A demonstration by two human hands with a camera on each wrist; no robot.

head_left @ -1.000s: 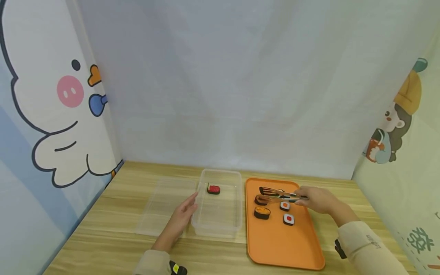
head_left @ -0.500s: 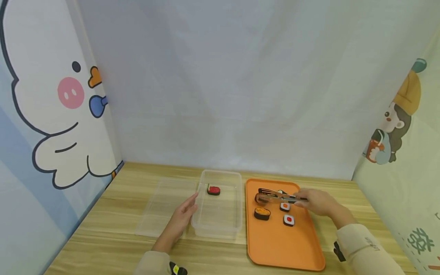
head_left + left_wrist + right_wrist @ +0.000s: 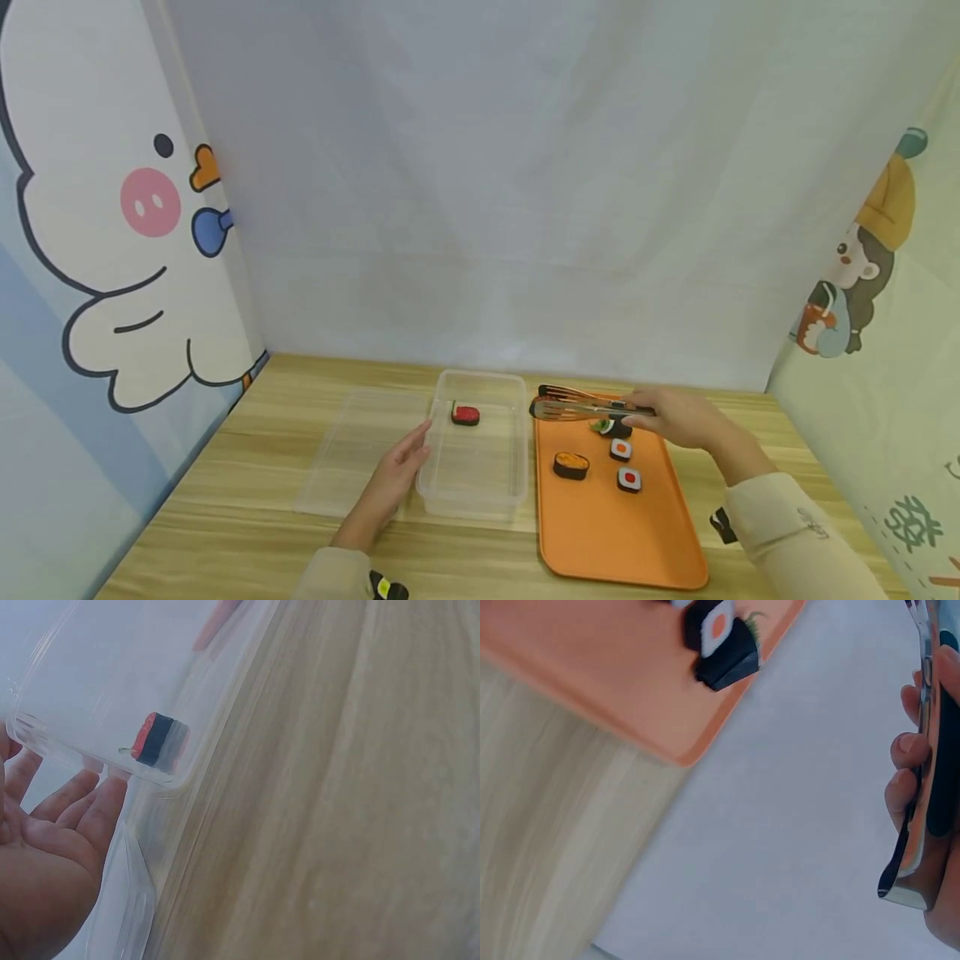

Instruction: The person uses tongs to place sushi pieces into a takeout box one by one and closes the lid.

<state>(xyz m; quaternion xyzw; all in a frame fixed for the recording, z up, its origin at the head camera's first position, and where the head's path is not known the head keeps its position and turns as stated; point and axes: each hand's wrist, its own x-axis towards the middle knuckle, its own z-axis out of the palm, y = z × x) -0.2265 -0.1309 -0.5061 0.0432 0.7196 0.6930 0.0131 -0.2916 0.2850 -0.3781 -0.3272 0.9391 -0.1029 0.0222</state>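
Observation:
My right hand [image 3: 682, 421] grips metal serving tongs [image 3: 592, 408] above the far left corner of the orange tray [image 3: 615, 542]. A dark sushi piece [image 3: 545, 407], mostly hidden, sits between the tong ends. In the right wrist view, fingers [image 3: 909, 750] wrap the tongs' handle [image 3: 937, 787]. My left hand [image 3: 393, 475] rests its extended fingers against the left wall of a clear plastic box [image 3: 472, 500]. Inside that box lies a red-topped sushi [image 3: 465, 414]; the left wrist view shows the same red-topped sushi [image 3: 155, 739] through the plastic.
On the tray are an orange-topped sushi [image 3: 572, 466], a roll with orange centre [image 3: 620, 450], a roll with red centre [image 3: 629, 480] and a dark roll with green garnish [image 3: 617, 427]. A clear lid [image 3: 345, 458] lies left of the box. A white curtain [image 3: 480, 208] hangs behind.
The tongs have closed on a sushi piece at the tray's back left and lifted it up and leftward toward the box. My left hand stays in place.

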